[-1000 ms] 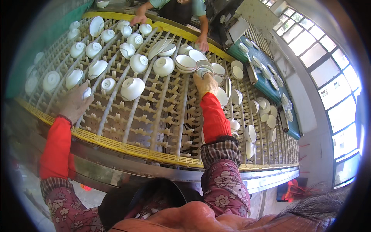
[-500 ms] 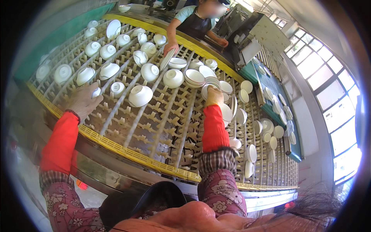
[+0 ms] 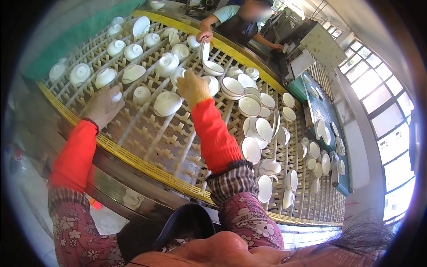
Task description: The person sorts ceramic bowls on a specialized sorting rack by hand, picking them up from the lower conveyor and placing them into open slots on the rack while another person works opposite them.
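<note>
My left hand [image 3: 103, 108], closed, has its fingers around a small white bowl [image 3: 116, 96] near the rack's left front edge. My right hand [image 3: 194, 89], in a yellowish glove and red sleeve, reaches to a tilted white bowl [image 3: 177, 76], its fingers curled against the bowl's side and partly hidden. Between my hands lie an overturned white bowl [image 3: 168, 103] and a smaller one [image 3: 142, 95]. Upright bowls [image 3: 232, 86] are stacked just right of my right hand. All rest on a slatted rack conveyor [image 3: 147, 133] with pale pegs.
Across the conveyor, a co-worker's hand [image 3: 204, 35] grips an upended shallow white bowl [image 3: 204, 50]. More overturned bowls [image 3: 80, 74] fill the left, and many upright ones [image 3: 263, 129] crowd the right. Yellow edging [image 3: 151, 167] borders the conveyor. A green belt [image 3: 327, 111] carries bowls beyond.
My right hand has moved left from the stacked bowls to the tilted bowl. My left hand stays at the small bowl. The co-worker's upended bowl has turned more upright; the view has shifted slightly.
</note>
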Demonstrator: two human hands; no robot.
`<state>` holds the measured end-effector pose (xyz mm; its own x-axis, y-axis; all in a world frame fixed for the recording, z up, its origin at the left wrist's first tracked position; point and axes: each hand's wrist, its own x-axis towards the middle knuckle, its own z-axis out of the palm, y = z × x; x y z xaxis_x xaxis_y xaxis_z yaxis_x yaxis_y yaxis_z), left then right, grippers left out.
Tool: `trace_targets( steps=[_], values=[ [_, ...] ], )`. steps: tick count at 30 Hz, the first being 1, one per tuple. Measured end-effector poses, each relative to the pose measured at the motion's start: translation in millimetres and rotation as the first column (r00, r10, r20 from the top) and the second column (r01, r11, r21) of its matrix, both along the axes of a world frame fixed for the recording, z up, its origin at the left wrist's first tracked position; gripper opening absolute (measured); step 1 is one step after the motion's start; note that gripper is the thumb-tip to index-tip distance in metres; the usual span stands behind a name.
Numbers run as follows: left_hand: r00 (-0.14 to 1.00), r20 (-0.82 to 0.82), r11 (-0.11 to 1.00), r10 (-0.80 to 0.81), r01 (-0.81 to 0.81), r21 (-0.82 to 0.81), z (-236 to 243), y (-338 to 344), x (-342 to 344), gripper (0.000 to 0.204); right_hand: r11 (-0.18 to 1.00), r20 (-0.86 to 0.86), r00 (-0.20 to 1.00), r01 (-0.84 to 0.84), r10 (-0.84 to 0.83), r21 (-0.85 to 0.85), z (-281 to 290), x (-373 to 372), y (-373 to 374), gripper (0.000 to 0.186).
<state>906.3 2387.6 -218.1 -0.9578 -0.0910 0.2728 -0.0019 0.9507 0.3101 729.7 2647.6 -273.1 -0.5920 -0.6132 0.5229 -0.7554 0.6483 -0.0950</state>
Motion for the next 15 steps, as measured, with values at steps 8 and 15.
trace_targets(
  steps=[8,15],
  values=[
    [0.995,-0.074,0.996,0.064,-0.068,-0.049,-14,-6,12,0.044,0.759,0.292,0.742,0.647,-0.603,-0.076,2,42,136,0.045],
    [0.963,0.196,0.982,0.186,-0.189,-0.006,23,28,14,0.055,0.641,0.086,0.660,0.679,-0.746,0.357,-27,33,211,0.041]
  ],
)
